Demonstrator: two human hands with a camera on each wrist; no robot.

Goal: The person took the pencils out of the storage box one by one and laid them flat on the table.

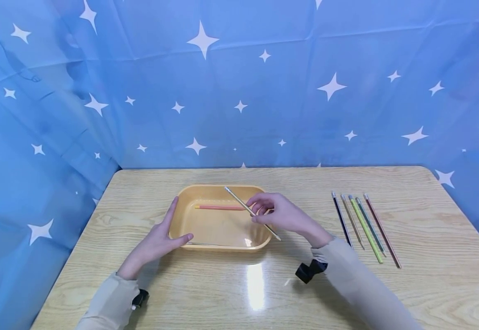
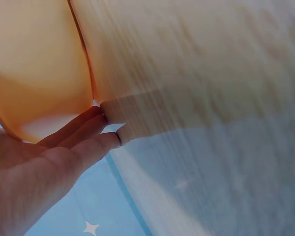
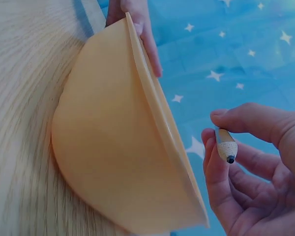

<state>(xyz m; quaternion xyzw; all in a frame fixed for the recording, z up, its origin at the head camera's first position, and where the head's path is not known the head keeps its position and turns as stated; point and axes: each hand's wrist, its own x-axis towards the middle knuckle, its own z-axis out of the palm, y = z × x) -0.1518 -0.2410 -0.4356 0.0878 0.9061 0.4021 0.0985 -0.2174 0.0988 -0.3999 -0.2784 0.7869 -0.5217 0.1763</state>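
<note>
My right hand (image 1: 278, 213) pinches a pencil (image 1: 239, 200) between thumb and fingers over the right end of an orange plastic tray (image 1: 222, 249). Its eraser end points up and left, its sharpened tip down and right; the right wrist view shows the dark lead of the pencil (image 3: 227, 147) head-on. My left hand (image 1: 158, 240) rests spread at the tray's left end, thumb at the front rim, fingers fairly straight along the outer side. Inside the tray lies a pink pencil (image 1: 218, 207) with a yellow end. A thin pencil (image 1: 204, 244) shows along the front wall, mostly hidden.
To the right, several pencils lie side by side on the wooden table (image 1: 437, 229), among them a black pencil (image 1: 341, 217), a lime-green pencil (image 1: 365, 227) and a dark red pencil (image 1: 381, 229). A blue curtain (image 1: 264, 91) with white stars hangs behind the table.
</note>
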